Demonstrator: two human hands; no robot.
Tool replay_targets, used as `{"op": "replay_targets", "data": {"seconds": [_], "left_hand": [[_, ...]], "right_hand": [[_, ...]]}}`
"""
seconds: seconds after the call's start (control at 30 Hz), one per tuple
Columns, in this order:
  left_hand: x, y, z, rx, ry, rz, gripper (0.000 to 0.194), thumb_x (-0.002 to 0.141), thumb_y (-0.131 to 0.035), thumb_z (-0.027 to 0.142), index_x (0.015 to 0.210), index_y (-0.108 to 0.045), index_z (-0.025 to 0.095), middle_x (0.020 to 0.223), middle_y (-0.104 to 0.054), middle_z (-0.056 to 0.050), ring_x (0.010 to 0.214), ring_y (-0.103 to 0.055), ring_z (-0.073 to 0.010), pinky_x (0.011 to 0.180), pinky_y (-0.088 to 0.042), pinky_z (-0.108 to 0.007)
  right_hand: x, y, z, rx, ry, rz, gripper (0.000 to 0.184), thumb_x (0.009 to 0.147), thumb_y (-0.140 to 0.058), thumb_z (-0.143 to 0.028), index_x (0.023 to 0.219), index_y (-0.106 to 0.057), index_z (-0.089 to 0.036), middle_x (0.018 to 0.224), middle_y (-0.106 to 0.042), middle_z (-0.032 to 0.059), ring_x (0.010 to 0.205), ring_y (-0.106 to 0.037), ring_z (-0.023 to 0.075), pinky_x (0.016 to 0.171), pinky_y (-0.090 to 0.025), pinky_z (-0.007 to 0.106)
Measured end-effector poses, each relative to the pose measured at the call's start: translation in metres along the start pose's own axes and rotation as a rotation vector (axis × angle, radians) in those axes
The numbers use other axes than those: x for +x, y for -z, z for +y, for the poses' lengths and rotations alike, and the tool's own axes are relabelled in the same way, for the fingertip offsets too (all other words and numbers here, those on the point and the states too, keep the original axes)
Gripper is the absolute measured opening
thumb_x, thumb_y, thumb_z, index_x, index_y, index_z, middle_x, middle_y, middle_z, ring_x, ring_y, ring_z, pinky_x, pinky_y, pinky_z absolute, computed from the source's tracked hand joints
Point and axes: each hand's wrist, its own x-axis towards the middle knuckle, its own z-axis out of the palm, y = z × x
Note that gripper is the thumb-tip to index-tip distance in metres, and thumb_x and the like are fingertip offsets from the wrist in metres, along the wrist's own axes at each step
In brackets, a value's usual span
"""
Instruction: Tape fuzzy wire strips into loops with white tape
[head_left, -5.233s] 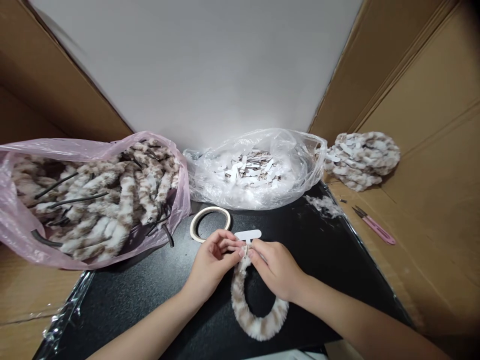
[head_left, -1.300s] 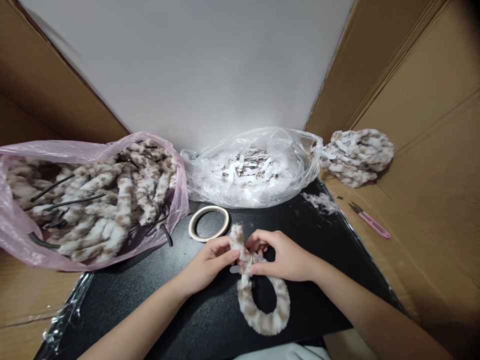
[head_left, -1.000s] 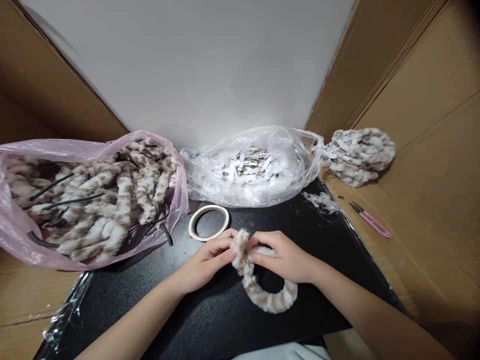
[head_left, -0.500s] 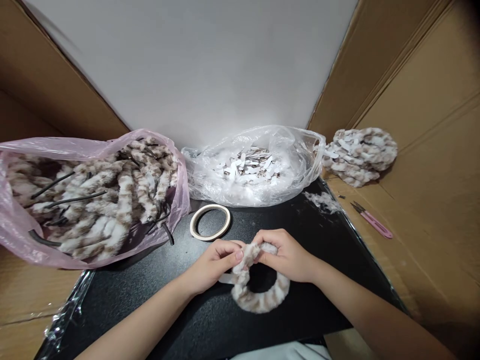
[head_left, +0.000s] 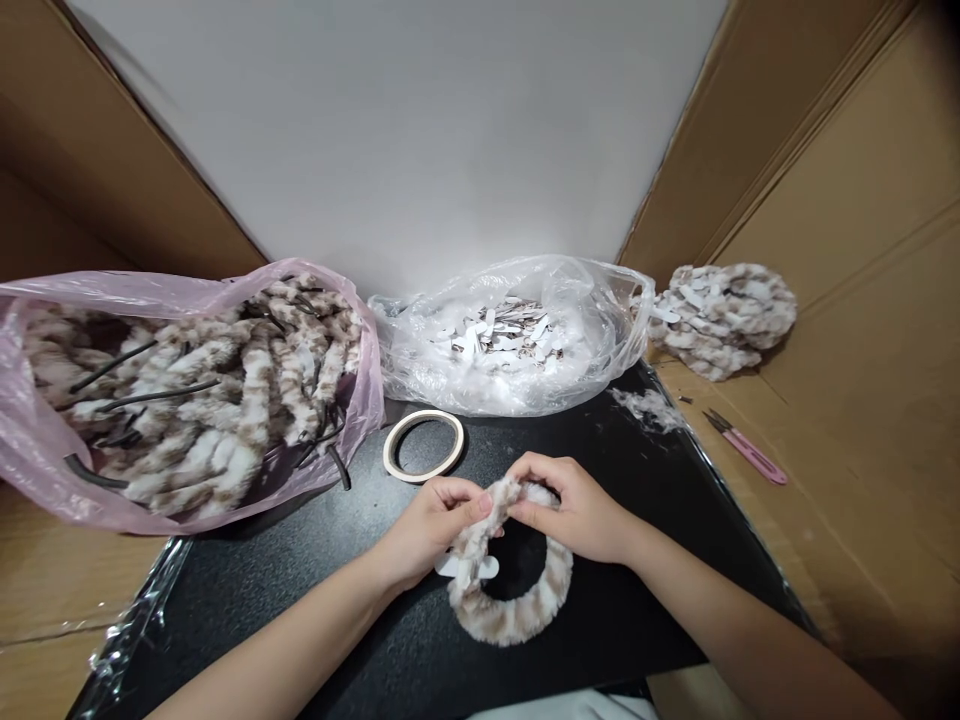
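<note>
A fluffy white-and-brown plush ring (head_left: 511,612) is held over the black tabletop, its lower loop hanging toward me. My left hand (head_left: 442,525) is closed on the ring's upper left, thumb and fingers pinching the fur. On the upper right, my right hand (head_left: 566,508) also pinches the ring, close beside the left fingertips. A white tag (head_left: 486,568) crosses the ring's left side, sticking out on both sides just below my left hand. The fingertips are partly hidden in the fur.
A pink plastic bag (head_left: 367,370) of furry strips with dark cords lies left. Behind are a roll of tape (head_left: 460,440) and a clear bag (head_left: 600,385) of white tags. To the right sit a pile of furry rings (head_left: 727,320) and pink thread snips (head_left: 757,460) on cardboard.
The ring's lower loop has shifted slightly left and toward me. More of the white tag now shows across its left side. Both hands keep their pinch.
</note>
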Motion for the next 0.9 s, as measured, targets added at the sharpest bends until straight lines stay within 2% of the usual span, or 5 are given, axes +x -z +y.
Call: {"op": "replay_targets", "data": {"seconds": [0.1,0.2,0.3,0.57,0.9], "left_hand": [[0.000,-0.003,-0.001,-0.017,-0.043,0.029,0.037,0.061,-0.083,0.045,0.062,-0.066,0.011,0.053,-0.065,0.000,0.043,-0.048,-0.0062,0.042,-0.036,-0.016],[0.000,-0.006,-0.002,-0.036,-0.087,0.064,0.034,0.061,-0.084,0.040,0.068,-0.066,0.012,0.056,-0.066,0.000,0.047,-0.052,-0.0062,0.045,-0.038,-0.015],[-0.002,-0.008,-0.002,-0.087,-0.072,0.068,0.035,0.061,-0.085,0.039,0.069,-0.063,0.013,0.055,-0.063,0.002,0.047,-0.054,-0.0071,0.046,-0.040,-0.015],[-0.004,-0.007,0.001,-0.248,-0.004,-0.053,0.034,0.065,-0.084,0.029,0.068,-0.053,0.014,0.060,-0.066,0.000,0.054,-0.059,-0.0080,0.050,-0.046,-0.014],[-0.004,-0.004,-0.004,-0.442,0.017,-0.264,0.022,0.074,-0.077,0.020,0.082,-0.057,0.017,0.063,-0.064,0.001,0.053,-0.058,-0.0080,0.055,-0.048,-0.018]], "right_hand": [[0.000,-0.004,0.001,0.065,0.045,-0.027,0.030,0.079,-0.069,-0.027,0.106,-0.060,-0.018,0.084,-0.063,0.0007,0.075,-0.058,0.0152,0.070,-0.044,0.025],[0.001,-0.011,0.004,0.072,0.028,0.058,0.011,0.085,-0.062,-0.024,0.093,-0.065,-0.017,0.079,-0.064,0.0012,0.072,-0.058,0.0143,0.067,-0.044,0.025],[0.003,-0.017,0.006,0.060,0.027,0.154,0.008,0.085,-0.061,-0.021,0.080,-0.065,-0.016,0.074,-0.065,0.0013,0.070,-0.059,0.0137,0.065,-0.044,0.024],[0.000,-0.011,0.005,-0.043,0.252,0.183,0.010,0.075,-0.073,-0.018,0.079,-0.064,-0.017,0.081,-0.064,0.0044,0.076,-0.060,0.0162,0.071,-0.047,0.029],[0.001,-0.010,0.011,0.002,0.262,0.139,0.005,0.082,-0.066,-0.015,0.077,-0.064,-0.016,0.079,-0.067,0.0052,0.072,-0.062,0.0150,0.069,-0.049,0.028]]}}
